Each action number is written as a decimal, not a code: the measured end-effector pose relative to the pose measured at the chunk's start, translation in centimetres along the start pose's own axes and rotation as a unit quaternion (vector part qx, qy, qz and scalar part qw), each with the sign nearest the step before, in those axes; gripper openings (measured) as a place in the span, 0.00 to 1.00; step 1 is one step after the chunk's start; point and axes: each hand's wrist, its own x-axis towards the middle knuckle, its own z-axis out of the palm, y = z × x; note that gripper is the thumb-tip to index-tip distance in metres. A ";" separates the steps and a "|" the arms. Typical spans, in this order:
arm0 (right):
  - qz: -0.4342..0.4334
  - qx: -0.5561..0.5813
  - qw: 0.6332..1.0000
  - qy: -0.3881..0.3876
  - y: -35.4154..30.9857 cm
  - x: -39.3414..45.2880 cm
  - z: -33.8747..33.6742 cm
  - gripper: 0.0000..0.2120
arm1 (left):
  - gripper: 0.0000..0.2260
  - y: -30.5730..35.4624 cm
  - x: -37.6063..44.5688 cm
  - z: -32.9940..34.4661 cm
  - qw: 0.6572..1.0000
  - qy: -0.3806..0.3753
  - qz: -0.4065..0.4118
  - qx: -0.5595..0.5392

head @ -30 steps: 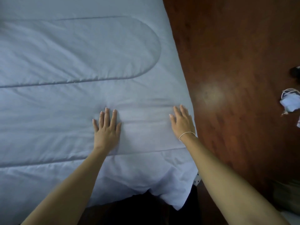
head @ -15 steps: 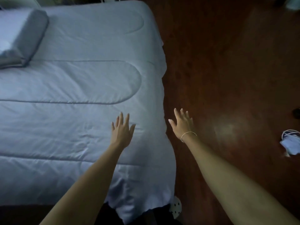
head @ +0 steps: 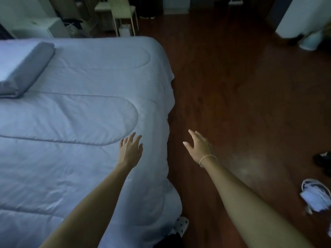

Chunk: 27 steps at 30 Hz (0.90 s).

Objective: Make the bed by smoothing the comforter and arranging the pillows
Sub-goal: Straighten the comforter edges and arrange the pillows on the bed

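Lifted off the comforter [head: 75, 158] since 1 second ago: left hand [head: 130, 151] hovering over its right edge, right hand [head: 198, 146] out past that edge above the floor [head: 241, 104], both fingers spread, grasping nothing. Pillow [head: 26, 68] at the comforter's far left. Smoothing here looks finished; pillows probably next.

Matt quilted cloth comforter [head: 75, 158], smooth grey fabric pillow [head: 26, 68], glossy dark wood floor [head: 241, 97]

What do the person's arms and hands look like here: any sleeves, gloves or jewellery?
Both forearms are bare as far as the frame shows, with no sleeves or gloves. The left hand shows no jewellery. The right hand has a thin, light-coloured bracelet looped around its wrist. No rings are discernible.
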 end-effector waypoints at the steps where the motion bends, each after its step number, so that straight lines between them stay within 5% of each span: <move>1: -0.003 -0.004 1.000 -0.005 0.1 1.7 -0.6 0.29 | 0.17 0.4 1.5 0.0 1.000 0.009 -0.002 -0.003; 27: -0.127 -0.098 0.984 -0.076 -1.7 60.1 -12.7 0.34 | 0.27 6.9 55.9 -3.8 0.991 0.030 -0.131 -0.006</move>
